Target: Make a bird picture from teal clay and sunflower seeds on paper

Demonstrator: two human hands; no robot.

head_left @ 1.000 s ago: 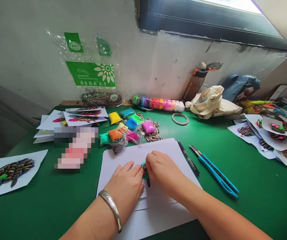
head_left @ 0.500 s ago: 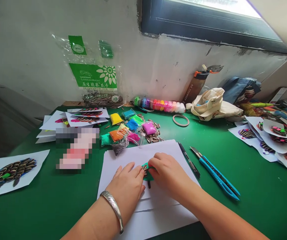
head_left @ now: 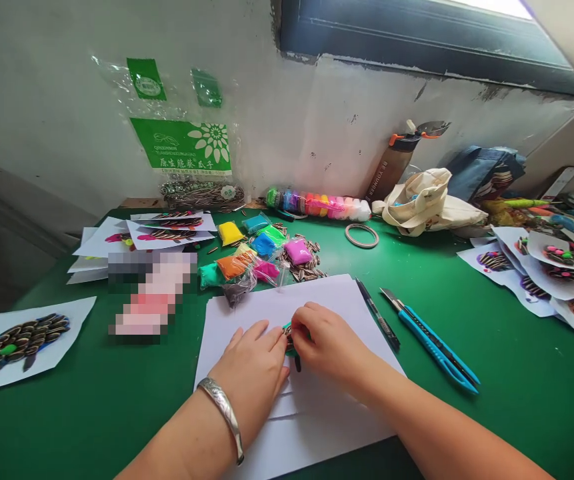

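White paper sheets (head_left: 337, 413) lie stacked on the green table in front of me. Near their middle is a small green clay shape (head_left: 287, 327) with striped sunflower seeds on it and a dark stub below; my hands cover most of it. My left hand (head_left: 254, 363) rests on the paper with its fingers stretched out, the tips touching the left side of the shape. Over its right side, my right hand (head_left: 329, 340) has thumb and fingers pinched together. Whatever sits between those fingertips is hidden.
Bags of coloured clay (head_left: 234, 265) and loose sunflower seeds (head_left: 307, 270) lie beyond the paper. A pen (head_left: 377, 315) and a blue utility knife (head_left: 431, 343), blade out, are at right. Finished seed pictures (head_left: 27, 343) lie left and right. A bottle (head_left: 391, 163) stands by the wall.
My right hand has shifted slightly left and closer over the clay shape, covering more of it. The left hand stays in place. The whole view has tilted a little.
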